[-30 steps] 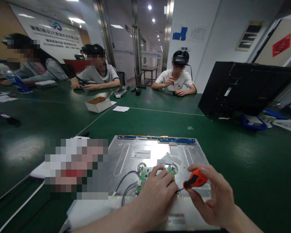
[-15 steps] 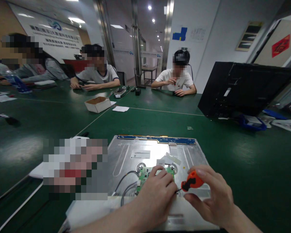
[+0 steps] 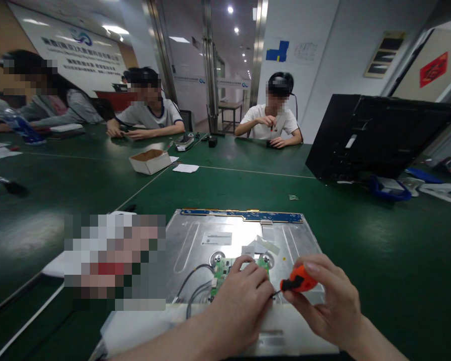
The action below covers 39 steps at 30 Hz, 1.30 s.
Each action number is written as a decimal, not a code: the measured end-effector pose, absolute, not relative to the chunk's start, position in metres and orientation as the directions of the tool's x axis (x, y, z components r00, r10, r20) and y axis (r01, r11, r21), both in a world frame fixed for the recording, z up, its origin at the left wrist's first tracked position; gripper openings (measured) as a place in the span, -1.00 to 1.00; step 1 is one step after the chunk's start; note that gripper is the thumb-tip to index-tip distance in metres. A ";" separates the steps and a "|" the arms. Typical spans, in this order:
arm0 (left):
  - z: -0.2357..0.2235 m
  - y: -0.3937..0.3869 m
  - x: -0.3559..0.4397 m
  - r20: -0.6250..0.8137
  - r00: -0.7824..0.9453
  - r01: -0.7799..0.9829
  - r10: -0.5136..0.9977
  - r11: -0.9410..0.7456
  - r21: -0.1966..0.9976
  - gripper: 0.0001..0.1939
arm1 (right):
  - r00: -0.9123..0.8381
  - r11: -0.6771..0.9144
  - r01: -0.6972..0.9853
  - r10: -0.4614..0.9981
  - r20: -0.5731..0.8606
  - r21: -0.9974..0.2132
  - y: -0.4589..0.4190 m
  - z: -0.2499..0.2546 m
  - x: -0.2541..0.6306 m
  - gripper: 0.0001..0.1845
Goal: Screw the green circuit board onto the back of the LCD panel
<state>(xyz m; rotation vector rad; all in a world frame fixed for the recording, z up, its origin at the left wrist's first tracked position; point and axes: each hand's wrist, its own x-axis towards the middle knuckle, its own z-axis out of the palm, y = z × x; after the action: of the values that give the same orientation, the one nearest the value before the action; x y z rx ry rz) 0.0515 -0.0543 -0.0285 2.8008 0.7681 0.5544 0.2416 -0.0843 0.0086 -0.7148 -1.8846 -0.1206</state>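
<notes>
A flat silver display panel lies in front of me, with a green circuit board on its back and cables at the board's left. My left hand rests over the board with its fingers curled down; what they press or hold is hidden beneath them. In my right hand is a screwdriver with an orange and black handle, gripped between fingers and thumb. Its thin shaft points left and down, and its tip disappears beside my left hand.
A black monitor stands at the right beside a blue tray. Further off are an open white box and paper. Several people sit across the green table. A blurred-out patch covers the left side.
My right thumb has closed in from below onto the front of the screwdriver handle, and the handle looks turned. My left hand stays in place.
</notes>
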 end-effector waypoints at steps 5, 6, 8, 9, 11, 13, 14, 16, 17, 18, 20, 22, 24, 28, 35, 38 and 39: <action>-0.026 -0.054 0.051 0.298 0.802 0.436 0.518 -0.848 0.301 -0.84 | -0.292 0.821 0.518 0.433 0.852 -0.240 -0.087 0.004 0.244 -0.30; -0.026 -0.055 0.051 0.297 0.800 0.435 0.520 -0.846 0.308 -0.83 | -0.278 0.816 0.522 0.438 0.855 -0.248 -0.087 0.003 0.244 -0.29; -0.025 -0.055 0.051 0.292 0.801 0.437 0.523 -0.843 0.314 -0.84 | -0.246 0.813 0.517 0.442 0.863 -0.269 -0.086 0.001 0.243 -0.27; -0.024 -0.055 0.051 0.290 0.802 0.436 0.522 -0.844 0.313 -0.85 | -0.233 0.812 0.514 0.443 0.866 -0.276 -0.086 0.000 0.243 -0.27; -0.024 -0.055 0.051 0.294 0.802 0.436 0.520 -0.846 0.308 -0.86 | -0.222 0.805 0.526 0.442 0.869 -0.275 -0.085 0.001 0.242 -0.29; -0.024 -0.055 0.051 0.294 0.801 0.438 0.522 -0.845 0.306 -0.89 | -0.217 0.797 0.544 0.435 0.874 -0.261 -0.085 0.004 0.241 -0.31; -0.024 -0.055 0.051 0.292 0.801 0.440 0.523 -0.844 0.306 -0.89 | -0.217 0.799 0.543 0.432 0.876 -0.259 -0.085 0.005 0.241 -0.32; -0.024 -0.055 0.051 0.289 0.802 0.440 0.523 -0.844 0.308 -0.89 | -0.229 0.815 0.517 0.425 0.876 -0.261 -0.085 0.007 0.241 -0.35; -0.023 -0.055 0.051 0.289 0.803 0.437 0.521 -0.845 0.310 -0.89 | -0.239 0.824 0.503 0.424 0.874 -0.262 -0.086 0.006 0.242 -0.35; -0.023 -0.055 0.051 0.289 0.803 0.436 0.521 -0.844 0.311 -0.89 | -0.247 0.828 0.493 0.428 0.870 -0.267 -0.086 0.006 0.242 -0.34; -0.023 -0.055 0.051 0.287 0.801 0.442 0.526 -0.842 0.311 -0.89 | -0.246 0.821 0.495 0.446 0.860 -0.285 -0.087 0.003 0.243 -0.31; -0.023 -0.055 0.051 0.278 0.799 0.453 0.534 -0.837 0.306 -0.90 | -0.222 0.807 0.508 0.461 0.859 -0.302 -0.087 0.001 0.243 -0.29; -0.024 -0.055 0.052 0.272 0.798 0.461 0.538 -0.835 0.300 -0.90 | -0.203 0.801 0.520 0.454 0.868 -0.297 -0.086 0.002 0.242 -0.32; -0.026 -0.055 0.052 0.272 0.799 0.466 0.537 -0.838 0.285 -0.93 | -0.211 0.796 0.548 0.427 0.879 -0.256 -0.084 0.006 0.241 -0.40; -0.027 -0.057 0.053 0.283 0.785 0.481 0.551 -0.830 0.284 -0.94 | -0.280 0.800 0.558 0.431 0.858 -0.220 -0.089 0.003 0.245 -0.33; -0.028 -0.057 0.053 0.286 0.786 0.480 0.547 -0.833 0.275 -0.94 | -0.255 0.799 0.544 0.449 0.856 -0.257 -0.088 0.001 0.245 -0.32; -0.028 -0.057 0.054 0.289 0.787 0.479 0.546 -0.834 0.272 -0.94 | -0.242 0.799 0.539 0.449 0.860 -0.265 -0.088 0.002 0.244 -0.33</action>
<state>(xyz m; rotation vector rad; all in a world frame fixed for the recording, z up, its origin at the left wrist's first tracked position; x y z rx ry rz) 0.0536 -0.0568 -0.0284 2.7927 0.8088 0.5349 0.2440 -0.0876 0.0018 -0.7498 -1.8790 -0.1019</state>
